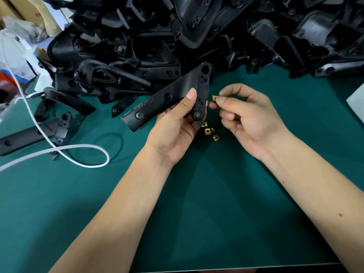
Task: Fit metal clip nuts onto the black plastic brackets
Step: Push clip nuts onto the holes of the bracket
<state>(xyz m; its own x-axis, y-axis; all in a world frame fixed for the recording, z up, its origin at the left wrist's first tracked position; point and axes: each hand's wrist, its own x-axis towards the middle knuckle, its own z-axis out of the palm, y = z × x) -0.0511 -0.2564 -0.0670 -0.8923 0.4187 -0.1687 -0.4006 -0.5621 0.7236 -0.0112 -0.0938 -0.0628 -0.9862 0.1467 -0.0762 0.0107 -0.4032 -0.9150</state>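
My left hand (177, 125) grips a long black plastic bracket (167, 99) above the green mat, thumb pressed on its face near the right end. The bracket slants from lower left to upper right. My right hand (246, 117) pinches a small brass-coloured clip nut (214, 98) between thumb and forefinger, just right of the bracket's edge and close to it. Several loose clip nuts (209, 132) lie on the mat below and between my hands.
A big heap of black plastic brackets (197, 36) fills the back of the green mat (197, 194). A lone bracket (33, 134) lies at the left under a looping white cable (78, 150). Plastic bags (15, 46) sit far left; a white object (356, 103) at the right edge.
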